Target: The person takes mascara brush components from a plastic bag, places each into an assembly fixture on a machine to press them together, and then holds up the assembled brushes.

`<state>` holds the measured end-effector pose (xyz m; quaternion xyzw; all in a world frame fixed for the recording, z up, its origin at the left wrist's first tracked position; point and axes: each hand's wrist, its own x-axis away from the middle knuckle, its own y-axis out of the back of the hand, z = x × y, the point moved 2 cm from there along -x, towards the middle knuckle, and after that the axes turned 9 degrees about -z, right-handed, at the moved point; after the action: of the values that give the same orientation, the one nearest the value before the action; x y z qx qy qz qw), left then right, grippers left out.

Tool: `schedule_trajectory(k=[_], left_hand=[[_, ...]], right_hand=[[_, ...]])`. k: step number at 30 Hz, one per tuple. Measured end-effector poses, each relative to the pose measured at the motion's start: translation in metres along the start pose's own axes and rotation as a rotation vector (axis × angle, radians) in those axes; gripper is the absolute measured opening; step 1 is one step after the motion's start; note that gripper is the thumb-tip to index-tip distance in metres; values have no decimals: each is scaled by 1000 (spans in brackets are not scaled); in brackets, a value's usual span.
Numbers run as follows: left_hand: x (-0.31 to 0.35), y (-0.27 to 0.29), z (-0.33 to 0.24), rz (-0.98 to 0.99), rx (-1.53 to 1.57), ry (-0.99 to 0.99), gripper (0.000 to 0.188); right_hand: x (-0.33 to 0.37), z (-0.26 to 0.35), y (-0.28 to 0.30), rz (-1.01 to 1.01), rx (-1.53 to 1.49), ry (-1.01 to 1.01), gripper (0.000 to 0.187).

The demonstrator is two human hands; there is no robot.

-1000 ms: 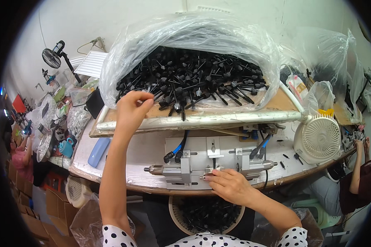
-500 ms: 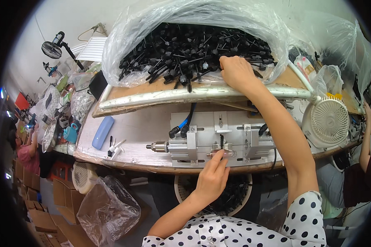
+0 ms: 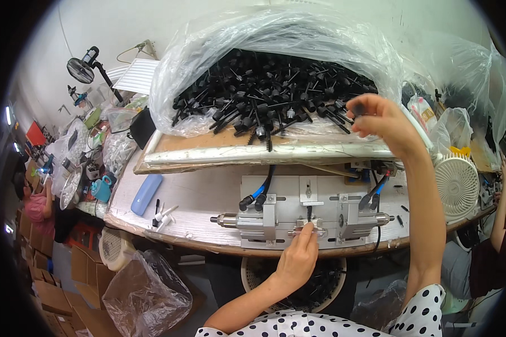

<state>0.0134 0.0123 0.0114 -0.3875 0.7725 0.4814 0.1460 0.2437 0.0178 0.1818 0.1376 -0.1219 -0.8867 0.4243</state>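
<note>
Black plastic part [image 3: 358, 108] pinched in right hand [image 3: 383, 120], lifted from bagged heap [image 3: 270, 92]; left hand [image 3: 298, 259], fingertips closed on small piece, seated it in metal fixture [image 3: 306, 219].

Single head-worn fisheye view, close above the workbench [image 3: 197, 196], facing down and forward, edges bowed.

Basket [image 3: 253, 281] mostly behind left hand [image 3: 298, 261]
</note>
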Motion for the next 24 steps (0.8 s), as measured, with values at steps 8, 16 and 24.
schedule_trajectory(k=[8, 16, 24], left_hand=[[0, 63, 1, 19, 201, -65, 22], [-138, 125, 73, -354, -72, -230, 6], [-210, 96, 119, -116, -423, -118, 15]], right_hand=[[120, -50, -44, 203, -363, 307, 46], [162, -89, -98, 188, 379, 791, 30], [145, -105, -103, 75, 541, 1025, 35]])
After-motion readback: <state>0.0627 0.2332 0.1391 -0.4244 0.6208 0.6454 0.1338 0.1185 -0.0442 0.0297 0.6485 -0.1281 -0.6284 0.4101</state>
